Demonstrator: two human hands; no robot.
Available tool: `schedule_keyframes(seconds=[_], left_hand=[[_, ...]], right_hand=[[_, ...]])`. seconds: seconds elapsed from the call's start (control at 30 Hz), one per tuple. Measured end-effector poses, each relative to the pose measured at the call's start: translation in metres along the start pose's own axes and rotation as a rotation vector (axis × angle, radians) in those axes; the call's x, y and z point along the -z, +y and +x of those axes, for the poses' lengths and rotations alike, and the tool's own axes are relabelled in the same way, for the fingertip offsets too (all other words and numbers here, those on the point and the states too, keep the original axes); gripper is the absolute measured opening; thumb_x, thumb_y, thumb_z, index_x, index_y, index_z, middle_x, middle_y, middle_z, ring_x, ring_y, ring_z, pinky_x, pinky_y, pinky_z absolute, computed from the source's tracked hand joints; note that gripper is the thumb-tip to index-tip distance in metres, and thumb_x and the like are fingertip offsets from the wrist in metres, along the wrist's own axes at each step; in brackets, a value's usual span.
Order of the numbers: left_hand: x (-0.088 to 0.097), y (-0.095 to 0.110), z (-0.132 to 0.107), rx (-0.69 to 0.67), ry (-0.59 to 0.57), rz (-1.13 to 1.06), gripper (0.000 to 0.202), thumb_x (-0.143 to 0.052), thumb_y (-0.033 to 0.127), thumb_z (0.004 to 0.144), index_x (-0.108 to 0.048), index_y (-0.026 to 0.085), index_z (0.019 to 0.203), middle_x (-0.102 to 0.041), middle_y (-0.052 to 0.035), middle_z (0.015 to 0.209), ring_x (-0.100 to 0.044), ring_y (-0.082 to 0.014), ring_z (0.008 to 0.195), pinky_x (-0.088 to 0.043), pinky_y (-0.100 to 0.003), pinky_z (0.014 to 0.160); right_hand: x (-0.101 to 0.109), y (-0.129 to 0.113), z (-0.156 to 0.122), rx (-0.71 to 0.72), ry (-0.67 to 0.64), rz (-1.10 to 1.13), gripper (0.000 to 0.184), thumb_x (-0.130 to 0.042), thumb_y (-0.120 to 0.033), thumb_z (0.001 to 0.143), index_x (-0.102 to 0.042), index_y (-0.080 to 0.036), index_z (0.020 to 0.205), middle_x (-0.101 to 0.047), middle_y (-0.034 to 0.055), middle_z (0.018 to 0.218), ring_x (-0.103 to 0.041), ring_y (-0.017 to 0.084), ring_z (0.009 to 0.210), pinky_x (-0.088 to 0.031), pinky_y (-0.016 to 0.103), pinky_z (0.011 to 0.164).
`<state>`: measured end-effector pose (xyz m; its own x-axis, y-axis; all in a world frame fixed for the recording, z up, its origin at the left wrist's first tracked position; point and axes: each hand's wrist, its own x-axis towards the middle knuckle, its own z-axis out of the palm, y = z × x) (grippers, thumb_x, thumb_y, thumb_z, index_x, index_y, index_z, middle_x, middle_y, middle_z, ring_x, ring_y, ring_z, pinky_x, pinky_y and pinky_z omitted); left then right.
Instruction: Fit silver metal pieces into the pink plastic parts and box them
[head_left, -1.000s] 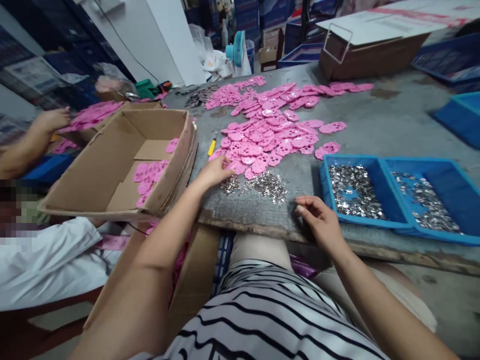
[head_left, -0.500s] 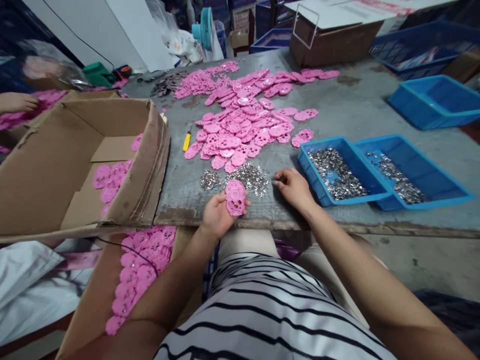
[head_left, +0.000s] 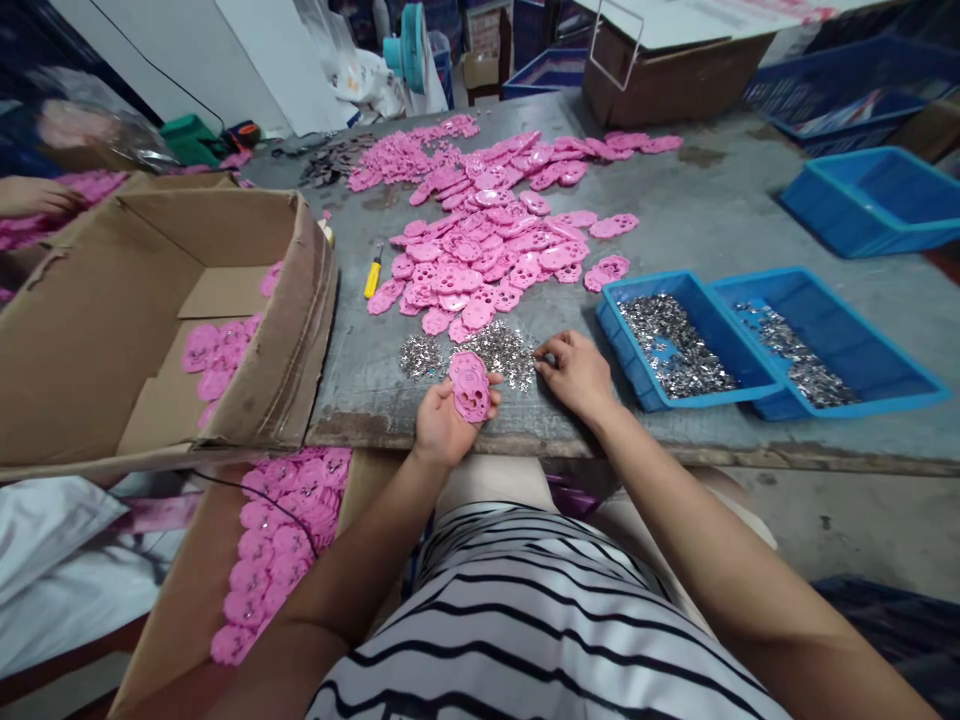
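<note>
My left hand (head_left: 442,425) holds a pink plastic plate (head_left: 471,388) with holes, its fingers under and around the edges, just above the table's front edge. At the right side of a small heap of shiny metal pieces (head_left: 501,352), my right hand (head_left: 576,372) has its thumb and fingertips drawn together. Whatever is between those fingertips is too small to make out. A second little heap of metal pieces (head_left: 421,356) lies left of the first. Behind both heaps spreads a large pile of pink plastic plates (head_left: 487,245).
Two blue trays (head_left: 651,402) (head_left: 919,385) with metal pieces stand at the right, another blue tray (head_left: 862,235) behind them. A cardboard box (head_left: 67,330) with pink plates is at the left, a yellow-handled screwdriver (head_left: 373,277) beside it. Another person's hand (head_left: 34,197) is far left.
My right hand has moved left to the edge of the metal heap. My left hand has shifted slightly, tilting the pink plate.
</note>
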<state>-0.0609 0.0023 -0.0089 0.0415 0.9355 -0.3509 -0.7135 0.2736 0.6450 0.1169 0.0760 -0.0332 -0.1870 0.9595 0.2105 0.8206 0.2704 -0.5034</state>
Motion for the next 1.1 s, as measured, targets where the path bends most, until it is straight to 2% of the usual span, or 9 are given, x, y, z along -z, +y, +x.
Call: schedule_keyframes(seconds=[0.23, 0.47, 0.73, 0.9, 1.1], left_hand=[[0.0023, -0.0008, 0.0029, -0.015, -0.008, 0.025, 0.042, -0.035, 0.024, 0.079, -0.056, 0.014, 0.114, -0.071, -0.0134, 0.086, -0.06, -0.0181, 0.064, -0.042, -0.027, 0.055], [0.0016, -0.0005, 0.002, -0.027, 0.013, 0.087, 0.043, -0.038, 0.026, 0.076, -0.056, 0.015, 0.114, -0.07, -0.0132, 0.09, -0.06, -0.0189, 0.064, -0.042, -0.028, 0.054], [0.001, -0.0006, 0.0025, -0.015, 0.033, 0.035, 0.044, -0.034, 0.024, 0.079, -0.057, 0.013, 0.115, -0.069, -0.0119, 0.083, -0.059, -0.0184, 0.064, -0.041, -0.028, 0.055], [0.0019, -0.0011, 0.002, -0.019, 0.02, 0.058, 0.043, -0.039, 0.026, 0.076, -0.056, 0.015, 0.114, -0.069, -0.0112, 0.084, -0.059, -0.0185, 0.064, -0.042, -0.029, 0.057], [0.0015, -0.0011, 0.0015, -0.011, 0.021, 0.046, 0.041, -0.038, 0.026, 0.077, -0.057, 0.015, 0.112, -0.069, -0.011, 0.084, -0.059, -0.0178, 0.063, -0.042, -0.028, 0.055]], right_hand=[[-0.0008, -0.0036, -0.0027, 0.052, -0.014, -0.03, 0.019, -0.061, -0.02, 0.078, -0.073, -0.026, 0.093, -0.062, 0.0066, 0.097, -0.056, 0.025, 0.092, -0.043, 0.035, 0.07], [-0.0022, -0.0053, -0.0029, 0.101, -0.005, -0.066, 0.015, -0.058, -0.02, 0.082, -0.072, -0.024, 0.086, -0.062, 0.0078, 0.096, -0.056, 0.025, 0.089, -0.042, 0.034, 0.07], [0.0012, -0.0051, -0.0021, 0.038, -0.039, 0.018, 0.015, -0.055, -0.019, 0.084, -0.069, -0.021, 0.09, -0.062, 0.0085, 0.098, -0.058, 0.023, 0.084, -0.042, 0.033, 0.069], [-0.0021, -0.0029, -0.0016, 0.113, -0.032, -0.032, 0.014, -0.058, -0.021, 0.082, -0.071, -0.023, 0.088, -0.062, 0.0081, 0.096, -0.056, 0.025, 0.09, -0.042, 0.034, 0.071], [-0.0049, 0.0003, -0.0006, 0.147, -0.012, -0.064, 0.014, -0.055, -0.021, 0.083, -0.07, -0.022, 0.083, -0.063, 0.0089, 0.092, -0.056, 0.025, 0.086, -0.042, 0.033, 0.069]])
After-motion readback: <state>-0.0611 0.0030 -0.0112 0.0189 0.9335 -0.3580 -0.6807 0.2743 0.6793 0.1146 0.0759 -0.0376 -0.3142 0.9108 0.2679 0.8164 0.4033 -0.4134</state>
